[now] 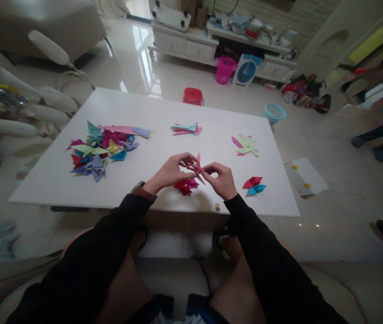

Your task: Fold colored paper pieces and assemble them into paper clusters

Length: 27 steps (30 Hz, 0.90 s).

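Over the near middle of the white table [151, 159], my left hand [174, 170] and my right hand [221, 180] both pinch a pink folded paper piece [198, 167] with several pointed tips. Below it on the tabletop sit red and magenta folded papers [185, 186], partly hidden by my left hand. To the right of my right hand lie a red folded paper [253, 182] and a blue folded paper [256, 189], touching. A tiny figure-like item [217, 207] rests close to the near edge.
A heap of coloured origami [100, 150] covers the table's left part. Stacked paper strips [185, 129] lie at the back middle, and green and pink folded papers [246, 145] at the right. Beyond the table stand a red stool [193, 96] and a blue basket [274, 113].
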Tool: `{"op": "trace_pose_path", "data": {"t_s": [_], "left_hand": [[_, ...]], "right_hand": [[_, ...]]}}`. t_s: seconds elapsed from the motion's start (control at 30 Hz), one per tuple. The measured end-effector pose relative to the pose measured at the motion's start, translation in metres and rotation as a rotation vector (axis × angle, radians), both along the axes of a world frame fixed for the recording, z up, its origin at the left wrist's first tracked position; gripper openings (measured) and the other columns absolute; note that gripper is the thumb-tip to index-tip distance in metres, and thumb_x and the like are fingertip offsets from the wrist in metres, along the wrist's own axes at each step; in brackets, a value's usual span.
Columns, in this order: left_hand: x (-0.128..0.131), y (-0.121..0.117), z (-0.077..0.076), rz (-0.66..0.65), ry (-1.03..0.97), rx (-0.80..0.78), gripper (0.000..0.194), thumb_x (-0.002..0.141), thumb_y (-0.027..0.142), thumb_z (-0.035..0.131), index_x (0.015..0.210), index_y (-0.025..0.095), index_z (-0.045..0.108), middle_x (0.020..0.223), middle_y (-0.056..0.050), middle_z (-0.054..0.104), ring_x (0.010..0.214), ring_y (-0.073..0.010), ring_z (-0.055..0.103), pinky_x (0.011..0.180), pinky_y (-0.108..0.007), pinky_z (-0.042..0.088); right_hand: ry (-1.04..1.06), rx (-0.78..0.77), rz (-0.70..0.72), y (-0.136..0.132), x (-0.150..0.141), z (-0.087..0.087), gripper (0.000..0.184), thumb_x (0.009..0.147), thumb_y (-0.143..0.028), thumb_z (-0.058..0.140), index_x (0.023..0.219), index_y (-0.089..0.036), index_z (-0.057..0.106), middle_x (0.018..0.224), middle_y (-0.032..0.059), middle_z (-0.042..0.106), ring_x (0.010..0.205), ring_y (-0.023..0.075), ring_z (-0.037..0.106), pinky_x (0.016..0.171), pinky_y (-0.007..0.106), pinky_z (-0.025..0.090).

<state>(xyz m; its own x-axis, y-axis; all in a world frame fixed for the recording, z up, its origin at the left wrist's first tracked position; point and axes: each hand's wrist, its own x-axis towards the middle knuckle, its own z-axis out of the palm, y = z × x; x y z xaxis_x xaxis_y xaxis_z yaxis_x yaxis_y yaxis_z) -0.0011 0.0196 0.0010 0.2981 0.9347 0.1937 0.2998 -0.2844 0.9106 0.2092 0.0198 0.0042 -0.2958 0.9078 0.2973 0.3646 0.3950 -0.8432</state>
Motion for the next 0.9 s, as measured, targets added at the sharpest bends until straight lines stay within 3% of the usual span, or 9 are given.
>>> {"op": "trace_pose_path", "data": {"t_s": [0.3,0.57,0.8,0.9], "left_hand": [[0.001,-0.002,0.003,-0.019,0.002,0.005,0.027,0.077,0.032,0.080,0.101,0.019,0.077,0.095,-0.005,0.071,0.086,-0.0171,0.067,0.078,-0.030,0.054],[0.004,-0.003,0.001,-0.021,-0.003,0.000,0.023,0.077,0.034,0.079,0.093,0.018,0.079,0.089,-0.006,0.068,0.082,-0.0170,0.065,0.072,-0.028,0.053],[-0.005,0.001,0.005,0.019,0.034,-0.020,0.037,0.072,0.031,0.082,0.106,0.018,0.073,0.099,-0.005,0.072,0.088,-0.0186,0.067,0.082,-0.033,0.054],[-0.009,0.003,0.005,0.027,0.020,-0.042,0.026,0.076,0.033,0.079,0.095,0.017,0.073,0.096,-0.005,0.073,0.088,-0.0195,0.067,0.083,-0.035,0.055]], "right_hand": [[0.022,-0.037,0.042,-0.001,0.000,-0.003,0.013,0.084,-0.033,0.074,0.086,-0.020,0.076,0.085,0.0043,0.077,0.073,0.0171,0.070,0.072,0.031,0.056],[0.029,-0.060,0.023,-0.002,-0.001,-0.006,0.016,0.082,-0.036,0.077,0.084,-0.021,0.078,0.080,0.0052,0.078,0.072,0.0191,0.072,0.070,0.032,0.058],[0.040,-0.033,-0.017,0.000,0.001,0.001,0.013,0.083,-0.032,0.075,0.084,-0.020,0.079,0.080,0.0045,0.078,0.071,0.0184,0.071,0.071,0.032,0.058],[0.047,-0.051,-0.044,0.001,0.002,0.001,0.013,0.082,-0.033,0.076,0.084,-0.021,0.079,0.079,0.0041,0.078,0.071,0.0188,0.071,0.071,0.032,0.058]]}}
